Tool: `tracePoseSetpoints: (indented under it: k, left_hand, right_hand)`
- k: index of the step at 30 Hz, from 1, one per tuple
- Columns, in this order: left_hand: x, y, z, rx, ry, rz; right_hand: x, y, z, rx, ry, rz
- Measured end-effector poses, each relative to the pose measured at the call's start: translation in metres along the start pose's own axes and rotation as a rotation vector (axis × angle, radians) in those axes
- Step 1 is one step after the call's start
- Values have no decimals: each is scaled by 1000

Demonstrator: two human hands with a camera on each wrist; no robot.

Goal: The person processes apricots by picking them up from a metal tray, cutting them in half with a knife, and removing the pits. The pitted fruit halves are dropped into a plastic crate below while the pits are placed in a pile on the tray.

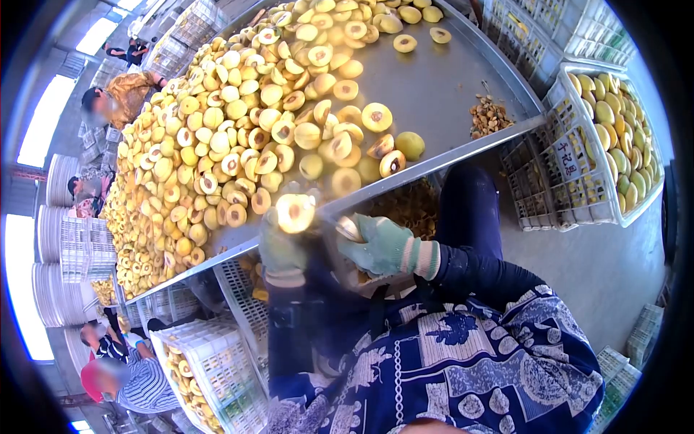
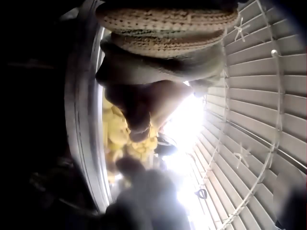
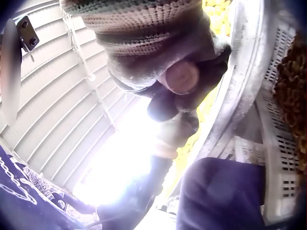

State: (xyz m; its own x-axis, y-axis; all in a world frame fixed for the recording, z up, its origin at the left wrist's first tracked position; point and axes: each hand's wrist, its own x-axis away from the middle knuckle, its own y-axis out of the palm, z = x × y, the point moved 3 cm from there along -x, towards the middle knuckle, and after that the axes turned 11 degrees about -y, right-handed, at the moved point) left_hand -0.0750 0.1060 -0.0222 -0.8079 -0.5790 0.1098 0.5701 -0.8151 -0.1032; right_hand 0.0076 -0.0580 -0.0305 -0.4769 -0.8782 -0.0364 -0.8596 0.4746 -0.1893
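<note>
Both hands wear pale green knit gloves. Beside the near rim of a metal table [image 1: 463,65], my left hand [image 1: 280,249] holds a yellow peach half [image 1: 296,213], its cut face and brown centre turned up. Close to its right, my right hand [image 1: 383,244] grips a small tool [image 1: 350,228]. The round end of the tool's handle [image 3: 183,77] shows in the right wrist view between curled fingers; the rest is hidden by the glove. In the left wrist view the left hand [image 2: 160,67] is dark and blurred. Many peach halves [image 1: 217,119] are heaped on the table.
A small pile of brown pits [image 1: 490,117] lies at the table's right corner. A white crate of peach halves [image 1: 614,145] stands at the right, another crate [image 1: 217,369] at lower left. Below the rim is a container of brown pieces [image 3: 293,96]. Several people sit along the left.
</note>
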Motion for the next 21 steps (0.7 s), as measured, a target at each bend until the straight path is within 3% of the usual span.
tracePoseSetpoints:
  k: [2,4,6,8,12,15,17,19,21]
  left_hand:
    - [15,26,-4,903,-310,-211]
    - [27,45,-3,814,-234,-145]
    - [32,49,-13,586,-128,8]
    - [40,59,-6,543,-93,26]
    - [54,67,-3,414,7,120]
    - [66,72,3,418,85,142]
    - [74,76,9,417,129,158]
    - [78,78,14,587,231,121]
    - [80,74,9,560,241,141]
  right_hand:
    - [5,-1,-8,16,-46,33]
    - [10,-1,-10,111,-173,49]
    - [18,-3,-13,187,-98,10]
    - [26,0,-8,247,-213,23]
    - [41,11,-5,261,-237,72]
    - [48,13,-16,124,-265,138]
    - [51,14,-22,91,-171,99]
    - [53,16,-18,109,-213,98]
    - [52,24,-7,122,-247,94]
